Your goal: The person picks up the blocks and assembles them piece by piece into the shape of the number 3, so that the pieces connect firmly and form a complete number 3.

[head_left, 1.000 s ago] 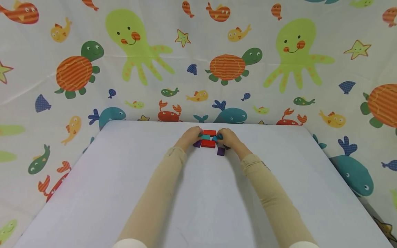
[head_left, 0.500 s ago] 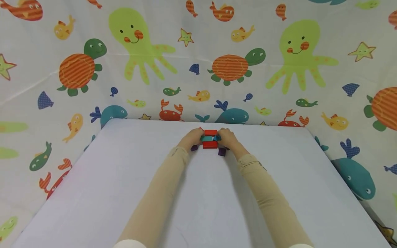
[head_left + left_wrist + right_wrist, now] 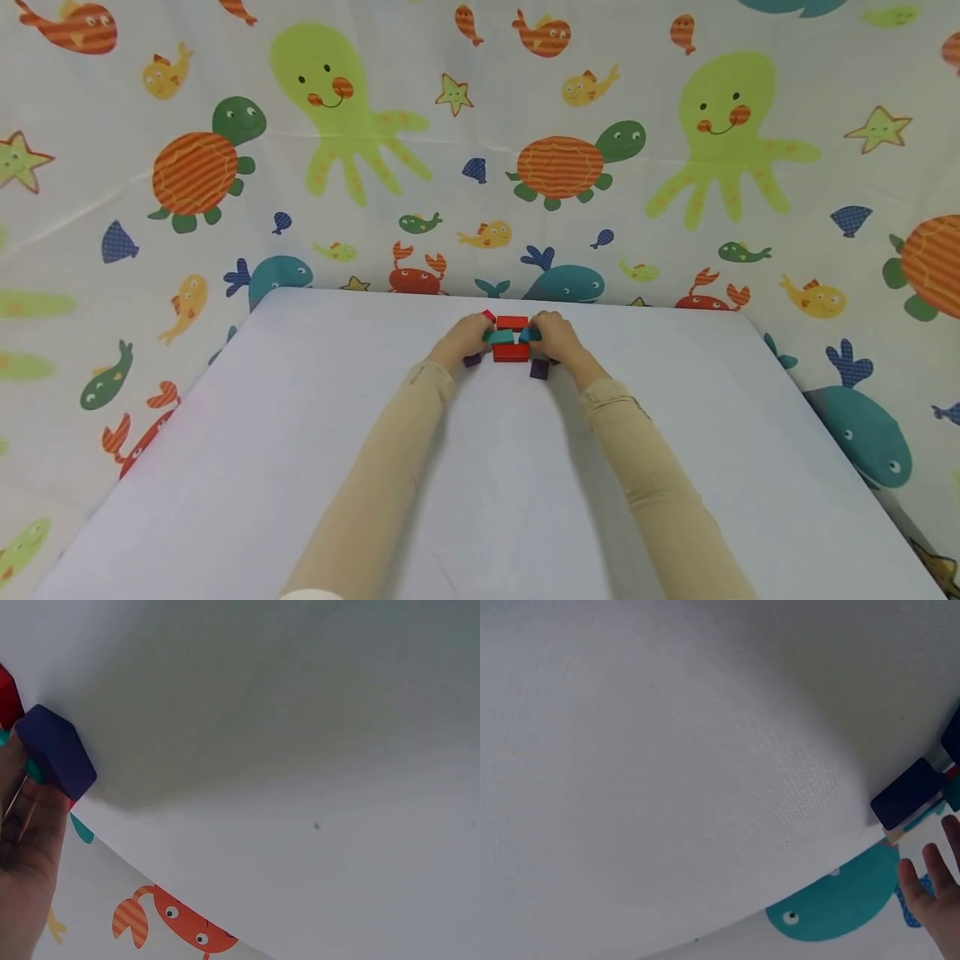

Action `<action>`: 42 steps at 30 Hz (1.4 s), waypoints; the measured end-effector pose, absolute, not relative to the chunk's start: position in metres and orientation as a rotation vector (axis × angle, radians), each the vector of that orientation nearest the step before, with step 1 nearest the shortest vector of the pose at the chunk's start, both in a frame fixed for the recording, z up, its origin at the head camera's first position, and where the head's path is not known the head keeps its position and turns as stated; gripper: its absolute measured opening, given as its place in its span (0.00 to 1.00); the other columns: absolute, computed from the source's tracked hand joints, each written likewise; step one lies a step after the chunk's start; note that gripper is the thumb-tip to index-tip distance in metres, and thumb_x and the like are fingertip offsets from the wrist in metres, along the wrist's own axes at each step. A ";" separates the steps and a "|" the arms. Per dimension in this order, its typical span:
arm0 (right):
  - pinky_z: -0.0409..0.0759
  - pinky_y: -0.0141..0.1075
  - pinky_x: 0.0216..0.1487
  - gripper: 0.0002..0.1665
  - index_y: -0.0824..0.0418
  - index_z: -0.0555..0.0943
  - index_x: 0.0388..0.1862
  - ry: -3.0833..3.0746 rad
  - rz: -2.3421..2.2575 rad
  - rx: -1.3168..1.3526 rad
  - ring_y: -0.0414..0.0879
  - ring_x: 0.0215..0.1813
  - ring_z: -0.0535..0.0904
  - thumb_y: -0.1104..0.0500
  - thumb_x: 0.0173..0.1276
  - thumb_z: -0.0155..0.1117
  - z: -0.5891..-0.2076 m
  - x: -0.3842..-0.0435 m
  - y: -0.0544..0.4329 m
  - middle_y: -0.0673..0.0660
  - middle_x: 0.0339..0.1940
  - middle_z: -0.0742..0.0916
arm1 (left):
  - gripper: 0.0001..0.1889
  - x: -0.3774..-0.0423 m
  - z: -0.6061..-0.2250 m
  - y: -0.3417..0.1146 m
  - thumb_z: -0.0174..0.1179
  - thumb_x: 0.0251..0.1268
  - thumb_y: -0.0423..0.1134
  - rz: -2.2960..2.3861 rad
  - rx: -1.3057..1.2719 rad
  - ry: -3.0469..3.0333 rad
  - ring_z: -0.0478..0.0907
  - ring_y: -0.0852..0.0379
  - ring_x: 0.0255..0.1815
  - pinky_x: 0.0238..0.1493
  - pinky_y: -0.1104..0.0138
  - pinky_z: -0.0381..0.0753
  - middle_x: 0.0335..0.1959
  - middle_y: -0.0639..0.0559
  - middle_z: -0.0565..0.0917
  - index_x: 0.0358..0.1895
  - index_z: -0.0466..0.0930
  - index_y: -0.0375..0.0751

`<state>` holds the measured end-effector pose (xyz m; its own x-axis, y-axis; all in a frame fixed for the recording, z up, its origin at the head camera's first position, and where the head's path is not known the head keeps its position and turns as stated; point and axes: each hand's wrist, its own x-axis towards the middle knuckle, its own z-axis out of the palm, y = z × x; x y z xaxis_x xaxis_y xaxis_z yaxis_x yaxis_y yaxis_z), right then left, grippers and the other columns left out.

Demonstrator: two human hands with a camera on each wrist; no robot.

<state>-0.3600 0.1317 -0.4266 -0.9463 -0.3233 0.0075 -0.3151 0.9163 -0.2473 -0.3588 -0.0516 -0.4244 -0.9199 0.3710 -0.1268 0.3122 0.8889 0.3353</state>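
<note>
At the far part of the table, both hands meet over a small group of blocks. My left hand point(image 3: 465, 335) pinches a teal block point(image 3: 500, 337) at its left end. Opposite it, my right hand point(image 3: 557, 337) holds a smaller blue-teal block point(image 3: 527, 334) at its fingertips. A red block point(image 3: 512, 322) lies behind these and another red block point(image 3: 511, 353) in front. A purple block point(image 3: 56, 750) stands by the left fingers in the left wrist view. In the right wrist view a dark purple block point(image 3: 909, 793) lies near the right hand point(image 3: 937, 900), whose other fingers are spread.
Another purple block point(image 3: 539, 368) sits just in front of the right hand. A bit of red block point(image 3: 489, 316) shows behind the left fingertips. The white table point(image 3: 510, 483) ends shortly behind the blocks, at a curtain point(image 3: 465, 183) printed with sea animals.
The teal block and the smaller blue-teal one have come to lie close together between the red blocks. The hands shifted only slightly; the whole head view has drifted a little.
</note>
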 end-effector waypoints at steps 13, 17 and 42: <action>0.75 0.45 0.60 0.23 0.69 0.77 0.55 3.014 -0.579 -0.467 0.56 0.54 0.76 0.60 0.63 0.65 -0.423 -0.354 0.140 0.65 0.51 0.83 | 0.17 -0.364 -0.426 -0.060 0.66 0.56 0.36 0.588 0.494 2.892 0.73 0.50 0.50 0.58 0.61 0.74 0.48 0.43 0.80 0.48 0.80 0.33; 0.75 0.45 0.60 0.23 0.69 0.76 0.55 3.014 -0.573 -0.478 0.55 0.53 0.77 0.60 0.63 0.65 -0.417 -0.350 0.140 0.65 0.51 0.83 | 0.19 -0.363 -0.424 -0.064 0.67 0.56 0.37 0.652 0.478 2.880 0.73 0.49 0.51 0.58 0.60 0.74 0.49 0.43 0.80 0.50 0.79 0.33; 0.78 0.44 0.56 0.22 0.68 0.76 0.55 3.007 -0.669 -0.587 0.55 0.49 0.81 0.63 0.62 0.65 -0.393 -0.318 0.146 0.63 0.47 0.85 | 0.19 -0.337 -0.415 -0.085 0.66 0.56 0.36 0.700 0.521 2.882 0.74 0.49 0.48 0.58 0.60 0.76 0.48 0.43 0.81 0.51 0.80 0.34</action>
